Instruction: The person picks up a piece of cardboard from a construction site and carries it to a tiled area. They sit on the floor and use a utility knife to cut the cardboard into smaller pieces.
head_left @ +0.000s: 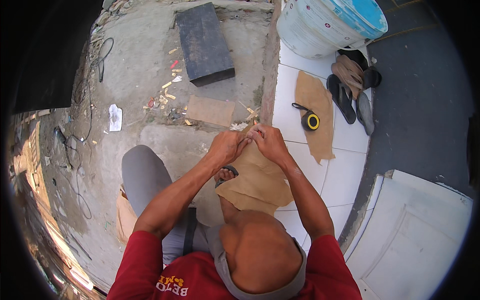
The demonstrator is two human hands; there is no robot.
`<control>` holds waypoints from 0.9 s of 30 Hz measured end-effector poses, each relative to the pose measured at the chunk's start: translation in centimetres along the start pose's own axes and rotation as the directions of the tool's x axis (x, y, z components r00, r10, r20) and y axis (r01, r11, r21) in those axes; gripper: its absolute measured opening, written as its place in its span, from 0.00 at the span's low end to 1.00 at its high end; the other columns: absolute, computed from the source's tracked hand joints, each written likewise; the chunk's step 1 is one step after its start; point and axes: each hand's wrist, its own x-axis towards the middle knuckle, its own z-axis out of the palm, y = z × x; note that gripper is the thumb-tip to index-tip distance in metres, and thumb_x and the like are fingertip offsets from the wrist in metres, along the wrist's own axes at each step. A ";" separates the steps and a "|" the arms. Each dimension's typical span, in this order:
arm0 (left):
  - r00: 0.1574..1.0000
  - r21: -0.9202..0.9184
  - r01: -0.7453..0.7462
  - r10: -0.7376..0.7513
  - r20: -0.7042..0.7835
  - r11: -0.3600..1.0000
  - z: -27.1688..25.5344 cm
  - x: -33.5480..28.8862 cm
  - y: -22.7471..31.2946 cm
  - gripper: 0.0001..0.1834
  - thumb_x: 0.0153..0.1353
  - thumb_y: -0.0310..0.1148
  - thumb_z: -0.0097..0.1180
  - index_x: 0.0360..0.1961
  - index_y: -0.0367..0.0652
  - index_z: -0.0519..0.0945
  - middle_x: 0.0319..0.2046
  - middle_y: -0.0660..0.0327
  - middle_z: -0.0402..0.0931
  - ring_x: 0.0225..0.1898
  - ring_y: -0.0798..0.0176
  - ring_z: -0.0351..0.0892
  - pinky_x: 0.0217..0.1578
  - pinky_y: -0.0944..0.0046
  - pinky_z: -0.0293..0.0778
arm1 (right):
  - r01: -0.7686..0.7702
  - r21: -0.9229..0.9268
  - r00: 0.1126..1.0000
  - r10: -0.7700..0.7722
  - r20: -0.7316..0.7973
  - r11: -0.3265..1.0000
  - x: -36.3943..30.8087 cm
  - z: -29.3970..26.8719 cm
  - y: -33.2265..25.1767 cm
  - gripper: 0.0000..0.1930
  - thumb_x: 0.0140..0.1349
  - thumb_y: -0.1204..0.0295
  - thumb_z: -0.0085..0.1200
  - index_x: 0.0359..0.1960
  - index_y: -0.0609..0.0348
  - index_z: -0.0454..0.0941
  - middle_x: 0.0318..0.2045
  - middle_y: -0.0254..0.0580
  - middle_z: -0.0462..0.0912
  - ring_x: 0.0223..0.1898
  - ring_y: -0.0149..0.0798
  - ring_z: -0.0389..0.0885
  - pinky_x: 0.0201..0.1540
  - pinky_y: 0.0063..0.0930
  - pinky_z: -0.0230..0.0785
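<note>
A large tan sheet [255, 182] with uneven edges hangs in front of me, over the edge of the white tiles. Its material I cannot tell for sure. At its top edge, my left hand [226, 147] is closed with the fingertips pinching the sheet. Right beside it, my right hand [269, 142] is also closed on the sheet, thumb and fingers pressed together. A small bit of orange shows by the right fingers; what it is I cannot make out. Another tan piece [315, 90] lies on the tiles, with a black and yellow tape measure [310, 121] on it.
A white bucket [320, 30] with blue smears stands at the upper right, near several sandals [341, 97]. On the concrete lie a dark rectangular block [205, 42], a flat brown board [211, 110] and small scraps. A white panel [410, 235] is at the lower right.
</note>
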 end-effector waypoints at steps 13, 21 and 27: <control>0.863 -0.354 0.280 -0.395 -0.314 0.892 -0.6 -4.2 -2.9 0.21 0.76 0.40 0.62 0.33 0.30 0.84 0.22 0.37 0.77 0.21 0.46 0.76 0.29 0.48 0.71 | -0.279 0.123 0.549 0.263 -0.793 0.952 -3.6 -5.5 6.7 0.14 0.77 0.65 0.58 0.43 0.68 0.85 0.37 0.54 0.88 0.39 0.54 0.84 0.50 0.44 0.75; 0.703 -0.581 0.343 -0.611 -0.363 0.739 -5.2 -5.0 -9.5 0.24 0.75 0.45 0.64 0.36 0.28 0.88 0.22 0.54 0.84 0.24 0.67 0.78 0.29 0.58 0.74 | -0.470 0.062 0.075 0.110 -0.991 0.880 -14.4 -15.3 12.3 0.18 0.79 0.62 0.56 0.39 0.68 0.81 0.37 0.56 0.87 0.41 0.54 0.84 0.52 0.46 0.76; 0.769 -0.754 0.355 -0.632 -0.100 0.552 -6.9 -4.8 -12.4 0.23 0.77 0.45 0.62 0.55 0.32 0.87 0.39 0.59 0.90 0.35 0.70 0.86 0.38 0.66 0.80 | -0.332 -0.118 0.491 0.065 -0.869 0.936 -22.4 -22.1 17.4 0.16 0.77 0.63 0.61 0.43 0.69 0.84 0.38 0.40 0.86 0.42 0.36 0.81 0.56 0.38 0.75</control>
